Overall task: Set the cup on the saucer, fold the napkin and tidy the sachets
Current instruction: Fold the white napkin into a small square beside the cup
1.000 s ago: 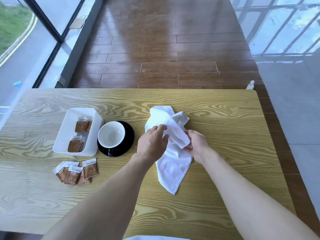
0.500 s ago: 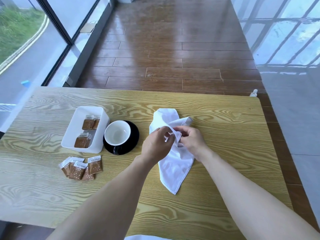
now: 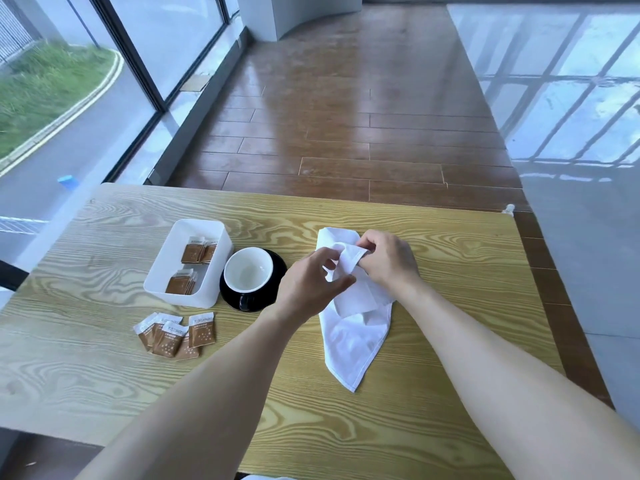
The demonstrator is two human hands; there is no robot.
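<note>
Both hands (image 3: 313, 284) (image 3: 388, 259) pinching napkin (image 3: 353, 341); cup (image 3: 248, 270) on saucer (image 3: 277, 271), tray (image 3: 156, 282), loose sachets (image 3: 176, 336) left.

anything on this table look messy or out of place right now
Yes. A loose fan of brown-and-white sachets lies on the wooden table, outside the white rectangular tray holding the others. The white cloth napkin is crumpled, unfolded, in both hands. Nothing is spilled.
</note>
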